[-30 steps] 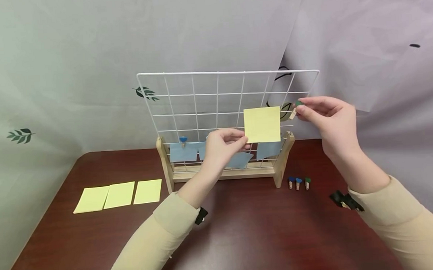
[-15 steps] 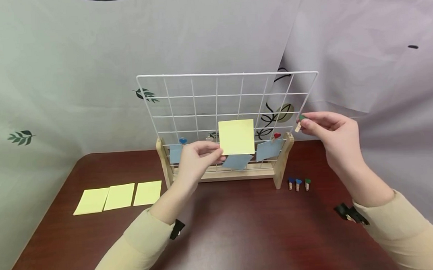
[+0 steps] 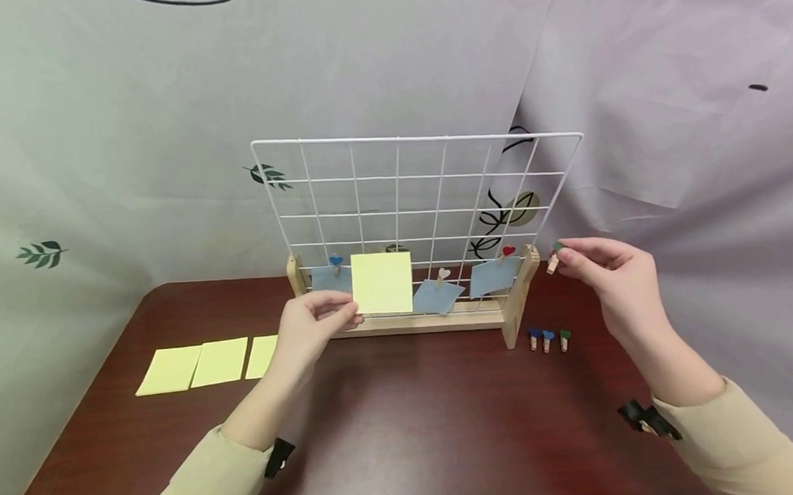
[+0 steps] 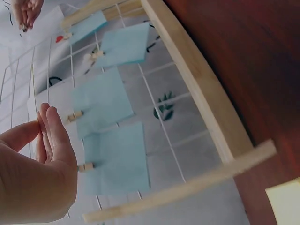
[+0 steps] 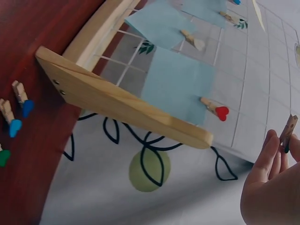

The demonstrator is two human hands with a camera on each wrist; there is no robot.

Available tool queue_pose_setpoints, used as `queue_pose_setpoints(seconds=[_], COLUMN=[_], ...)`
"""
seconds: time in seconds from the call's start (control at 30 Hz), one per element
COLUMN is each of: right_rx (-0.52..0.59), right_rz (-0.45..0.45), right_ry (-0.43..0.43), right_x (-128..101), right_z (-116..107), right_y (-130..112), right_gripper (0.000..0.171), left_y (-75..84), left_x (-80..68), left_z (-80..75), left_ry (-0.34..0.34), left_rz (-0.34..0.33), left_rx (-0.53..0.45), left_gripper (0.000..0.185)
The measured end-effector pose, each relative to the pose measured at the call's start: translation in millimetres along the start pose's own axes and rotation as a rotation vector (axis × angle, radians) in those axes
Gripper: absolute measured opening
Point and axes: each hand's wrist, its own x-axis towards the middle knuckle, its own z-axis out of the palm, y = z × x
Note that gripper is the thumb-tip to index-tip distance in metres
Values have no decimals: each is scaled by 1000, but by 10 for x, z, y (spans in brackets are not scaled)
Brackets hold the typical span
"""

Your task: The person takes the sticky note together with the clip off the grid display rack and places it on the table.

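Observation:
My left hand pinches the lower left corner of a yellow sticky note and holds it upright in front of the bottom row of a white wire grid. The grid stands in a wooden stand. My right hand pinches a small wooden clip with a green head just right of the stand's right post. In the right wrist view the clip sits between the fingertips. Several blue notes hang on the lowest wire from heart clips.
Three yellow notes lie flat on the dark red table at the left. Three loose clips lie by the stand's right foot. A leaf-print cloth backdrop hangs close behind the grid.
My left hand has carried the yellow note down and to the left, from the grid's right middle to its lower left. My right hand has come down with the green clip.

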Motion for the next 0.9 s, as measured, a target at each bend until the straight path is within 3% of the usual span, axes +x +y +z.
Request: queue_pose_setpoints(seconds=[0.43,0.57,0.77,0.9], right_rx=[32,67,60,31], right_rz=[57,66,116,154], right_ry=[13,20,25,40], right_x=[-146,-185,-246,-285], right_z=[-202,-266,-343,-400], right_y=[189,254,338,406], right_gripper=[29,30,30,29], left_y=[-216,-309,-425,-501], left_x=[-220,-281,-377,-449], left_z=[-468,-624,-865,-1001], left_ry=[79,106,163,199], left_rz=[-41,-69,-93,-98], left_rx=[101,87,38,6], left_gripper=[31,31,12,18])
